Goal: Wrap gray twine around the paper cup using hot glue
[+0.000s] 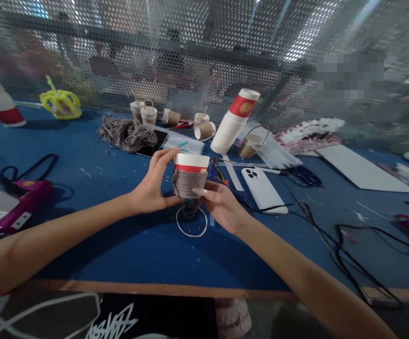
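Held up between both hands is a paper cup (191,176), its lower part wound with grey yarn and its red band and white rim bare above. My left hand (154,181) grips it from the left, fingers near the rim and thumb under the base. The fingers of my right hand (221,202) close on its lower right side, thumb against the yarn. Below the cup, a thin white ring (192,235) lies on the blue table, with loose yarn beside it. A blue tool partly hidden behind my right hand cannot be made out fully.
A tall cup stack (230,125) leans behind, beside a small yarn-covered basket (252,145). Grey yarn (126,134) lies back left. A white phone (265,190) and black cables (313,219) are at right; a purple power strip (31,200) sits left. Perforated metal (176,52) stands behind.
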`<state>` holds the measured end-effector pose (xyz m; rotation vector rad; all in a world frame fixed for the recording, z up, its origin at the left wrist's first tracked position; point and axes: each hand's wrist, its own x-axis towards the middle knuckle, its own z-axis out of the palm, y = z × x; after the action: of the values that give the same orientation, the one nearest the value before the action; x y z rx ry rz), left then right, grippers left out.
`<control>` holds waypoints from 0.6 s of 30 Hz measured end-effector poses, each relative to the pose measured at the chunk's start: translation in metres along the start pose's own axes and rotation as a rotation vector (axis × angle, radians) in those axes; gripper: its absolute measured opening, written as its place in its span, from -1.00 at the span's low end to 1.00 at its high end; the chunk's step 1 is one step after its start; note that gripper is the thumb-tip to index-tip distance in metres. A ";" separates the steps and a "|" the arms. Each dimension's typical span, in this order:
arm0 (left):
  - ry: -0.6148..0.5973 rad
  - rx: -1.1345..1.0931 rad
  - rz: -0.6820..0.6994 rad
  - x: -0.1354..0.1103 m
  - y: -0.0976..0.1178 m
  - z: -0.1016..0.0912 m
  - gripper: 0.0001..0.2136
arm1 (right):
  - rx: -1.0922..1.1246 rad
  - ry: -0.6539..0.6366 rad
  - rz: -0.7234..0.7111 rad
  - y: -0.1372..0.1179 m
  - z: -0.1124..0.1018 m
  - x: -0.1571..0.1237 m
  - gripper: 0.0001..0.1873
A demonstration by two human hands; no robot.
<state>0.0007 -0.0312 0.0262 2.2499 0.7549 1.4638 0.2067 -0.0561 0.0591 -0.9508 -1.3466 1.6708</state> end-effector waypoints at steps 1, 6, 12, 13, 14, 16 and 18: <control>-0.021 -0.013 0.007 0.001 -0.001 -0.001 -0.01 | -0.005 -0.008 0.005 0.001 0.000 0.000 -0.62; -0.184 -0.178 -0.060 0.005 -0.002 -0.015 0.16 | 0.010 0.006 0.001 -0.002 -0.002 0.000 -0.63; -0.157 -0.055 -0.039 0.003 -0.004 -0.014 0.00 | 0.032 0.072 -0.020 -0.007 -0.005 0.003 -0.62; -0.110 -0.010 -0.022 0.002 -0.005 -0.011 -0.04 | 0.035 0.065 -0.012 -0.006 -0.005 0.003 -0.62; -0.064 0.029 -0.004 0.001 -0.006 -0.008 -0.08 | 0.040 0.055 0.000 -0.004 -0.004 0.003 -0.62; 0.007 0.083 0.035 0.000 -0.008 -0.003 -0.14 | 0.056 0.038 0.019 -0.001 -0.003 0.003 -0.60; 0.059 0.123 0.052 -0.001 -0.008 0.000 -0.16 | 0.054 0.044 0.014 0.004 -0.001 0.003 -0.58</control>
<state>-0.0013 -0.0254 0.0213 2.3417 0.8316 1.5536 0.2057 -0.0536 0.0550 -0.9619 -1.2620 1.6787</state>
